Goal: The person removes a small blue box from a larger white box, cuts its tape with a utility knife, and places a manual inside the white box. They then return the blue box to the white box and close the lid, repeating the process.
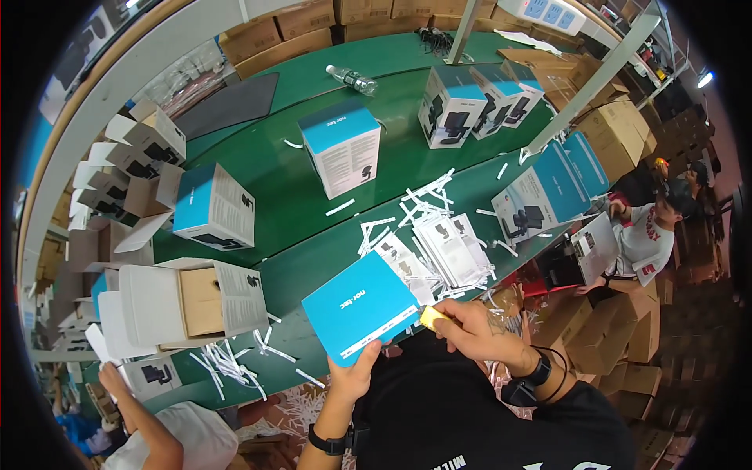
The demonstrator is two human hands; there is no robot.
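Observation:
A product box with a blue top (352, 301) is tilted up in front of me, a white strip with dark marks along its near edge. My left hand (356, 376) grips it at the lower corner, thumb on the blue face by the strip. My right hand (474, 329) pinches a small flat yellow object (430, 316) at the strip's right end; its exact kind I cannot make out. Just beyond the box lies a stack of white printed leaflets (450, 251), with loose white paper strips (427, 196) scattered around it.
Closed blue-topped boxes stand on the green table (274, 172), one at centre (341, 149) and several at right. An open carton (207, 301) sits at left beside a person's arm (141, 407). A plastic bottle (352, 80) lies farther back. Another person (646, 239) works at right.

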